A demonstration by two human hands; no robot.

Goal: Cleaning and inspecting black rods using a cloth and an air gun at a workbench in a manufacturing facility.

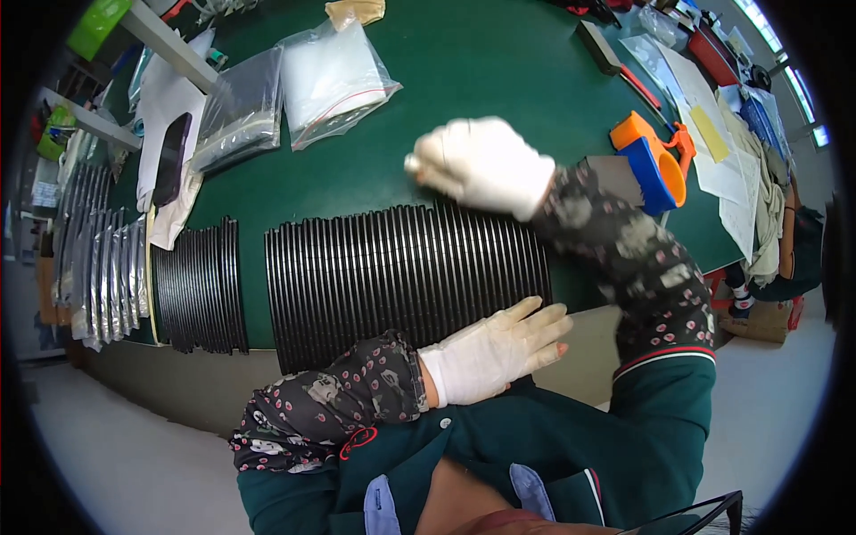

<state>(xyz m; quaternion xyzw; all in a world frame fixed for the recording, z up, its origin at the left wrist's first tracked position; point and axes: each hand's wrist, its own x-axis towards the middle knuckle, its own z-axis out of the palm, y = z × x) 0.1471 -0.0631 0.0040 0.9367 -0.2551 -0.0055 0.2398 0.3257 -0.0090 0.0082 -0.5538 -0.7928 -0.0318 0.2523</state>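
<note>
Lying on the green worktop (508, 67), a wide row of black rods (401, 267) is aligned but unbagged; bagged rods (111, 276) far left look finished; a smaller row (198, 285) between is loose. The blurred right hand (481, 165) curls beyond the wide row, grip unclear; the left hand (490, 357), fingers spread, lies at its near right corner.

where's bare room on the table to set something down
The widest bare patch of green tabletop lies beyond the right hand, between the white-filled plastic bag and the dark block. A narrow gap separates the two rows of black rods. The left end with plastic packets and right side with papers are crowded.
</note>
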